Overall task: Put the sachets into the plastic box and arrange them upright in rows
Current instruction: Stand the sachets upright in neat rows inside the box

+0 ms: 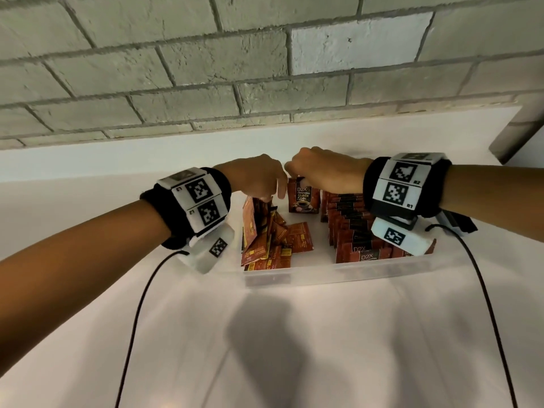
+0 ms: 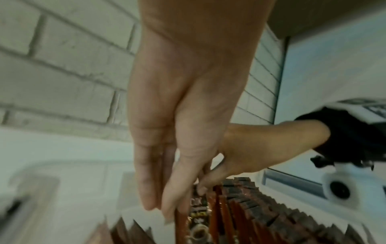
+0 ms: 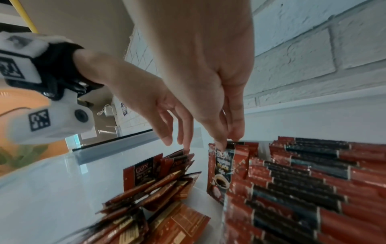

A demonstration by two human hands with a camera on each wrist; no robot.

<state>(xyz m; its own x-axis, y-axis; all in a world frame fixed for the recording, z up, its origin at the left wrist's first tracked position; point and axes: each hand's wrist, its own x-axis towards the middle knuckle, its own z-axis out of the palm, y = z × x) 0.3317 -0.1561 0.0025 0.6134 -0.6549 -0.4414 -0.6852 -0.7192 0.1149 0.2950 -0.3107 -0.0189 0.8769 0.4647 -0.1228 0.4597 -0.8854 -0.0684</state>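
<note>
Wrist bands hide part of the upright sachet row (image 1: 350, 219) filling the clear plastic box (image 1: 338, 273). The right hand (image 1: 323, 172) pinches one standing sachet (image 1: 303, 198); the left hand (image 1: 259, 178), fingers straight, touches the loose sachets (image 1: 265, 237).

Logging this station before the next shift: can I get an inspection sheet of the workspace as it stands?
Surface: white table, bare in front.
Job's things: clear plastic box; upright row at right; loose sachets leaning and lying at left.
Clutter: nothing seen.
Hands: right hand pinches an upright sachet; left hand, fingers down, touches the loose sachets.
Cables: black cables hang from both wrist units.
Surroundings: grey brick wall.
</note>
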